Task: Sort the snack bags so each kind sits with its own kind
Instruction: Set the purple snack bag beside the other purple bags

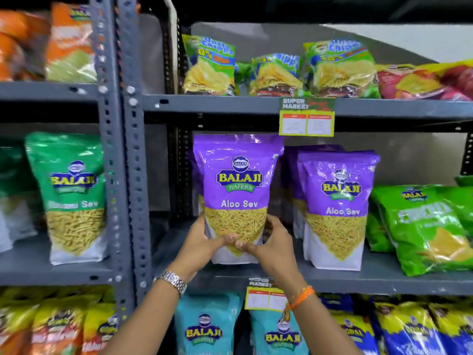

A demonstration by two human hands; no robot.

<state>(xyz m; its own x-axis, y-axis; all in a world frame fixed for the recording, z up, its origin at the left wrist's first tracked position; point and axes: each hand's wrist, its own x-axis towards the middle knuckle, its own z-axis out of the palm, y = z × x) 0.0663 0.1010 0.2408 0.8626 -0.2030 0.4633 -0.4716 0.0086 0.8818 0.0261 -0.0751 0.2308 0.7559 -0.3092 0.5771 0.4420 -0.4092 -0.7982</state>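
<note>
A purple Aloo Sev bag [238, 185] stands upright on the middle grey shelf [384, 280]. My left hand [202, 242] grips its lower left side and my right hand [271, 247] grips its lower right, fingertips meeting across the front. More purple bags sit behind it. To its right stands another purple Aloo Sev bag [337, 208] with others of the kind behind. A green Balaji Sev bag [74, 198] stands upright in the left bay.
Bright green bags [425, 226] lean at the shelf's right end. Green and red chip bags [340, 70] fill the upper shelf. Teal bags [204, 326], blue bags and yellow-orange bags lie below. Grey uprights [128, 155] divide the bays. Price tags [307, 119] hang from shelf edges.
</note>
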